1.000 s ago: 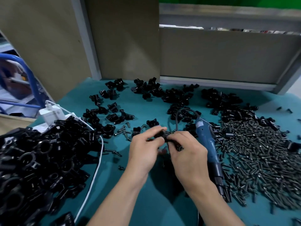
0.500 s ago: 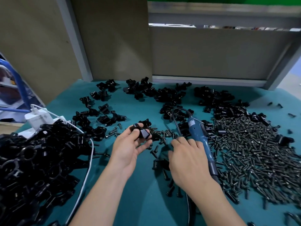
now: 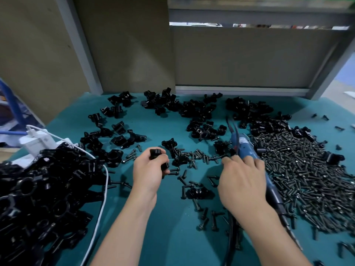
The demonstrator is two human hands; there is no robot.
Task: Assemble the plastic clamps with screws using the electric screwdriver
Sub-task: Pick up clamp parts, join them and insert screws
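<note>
Teal tabletop (image 3: 172,237) holds everything. One black clamp (image 3: 156,153) sits in the left hand (image 3: 148,173), and that grip is closed tight round it. Loose little screws (image 3: 194,156) lie just beside it. The right hand (image 3: 242,181) reaches at them, but I cannot tell if its grip has one. The blue screwdriver (image 3: 245,148) lies right by that hand. A tiny screw could slip from the fingers and roll into the big pile (image 3: 299,173). The hand could also knock the screwdriver away.

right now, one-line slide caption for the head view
Left hand grips a black plastic clamp; right hand at the loose screws beside the blue electric screwdriver.
</note>
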